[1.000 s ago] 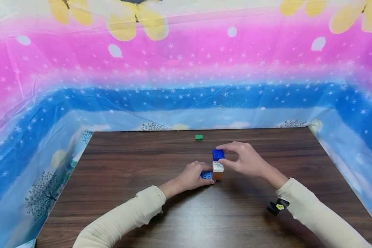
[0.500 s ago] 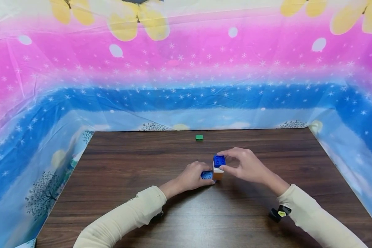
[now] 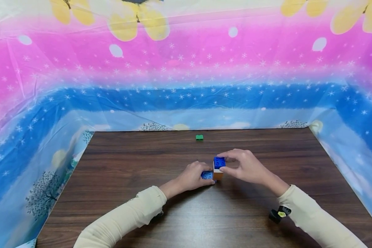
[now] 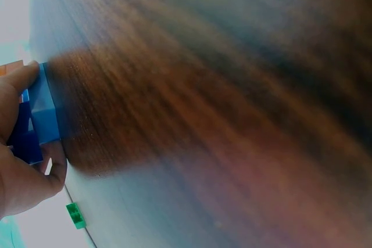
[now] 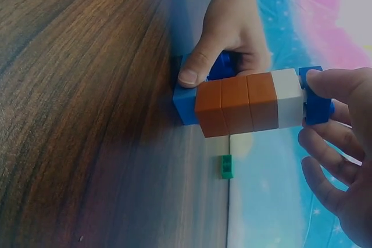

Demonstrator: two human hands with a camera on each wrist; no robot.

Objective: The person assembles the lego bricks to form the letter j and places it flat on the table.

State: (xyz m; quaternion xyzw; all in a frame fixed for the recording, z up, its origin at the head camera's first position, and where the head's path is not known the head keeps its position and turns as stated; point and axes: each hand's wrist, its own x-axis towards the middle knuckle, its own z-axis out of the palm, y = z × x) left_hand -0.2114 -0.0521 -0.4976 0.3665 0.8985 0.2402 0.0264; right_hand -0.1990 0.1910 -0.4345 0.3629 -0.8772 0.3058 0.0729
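A small tower stands on the table, made of a light blue brick (image 5: pixel 185 100) at the bottom, stacked orange bricks (image 5: pixel 236 105) and a white brick (image 5: pixel 289 98). My right hand (image 3: pixel 250 167) pinches a dark blue brick (image 3: pixel 219 162) at the top between thumb and fingers. Studs show in a narrow gap between it and the white brick in the right wrist view. With thumb and fingers, my left hand (image 3: pixel 190 176) holds the light blue base. Another blue brick (image 4: pixel 26 140) sits on that base beside the orange ones, partly hidden by the left hand.
A green brick (image 3: pixel 199 137) lies alone near the back edge of the brown wooden table (image 3: pixel 136 148). A patterned cloth (image 3: pixel 186 96) hangs behind the table and along its sides.
My right hand has lowered the dark blue brick onto the white one, covering most of the white top in the head view. The left hand has stayed in place.
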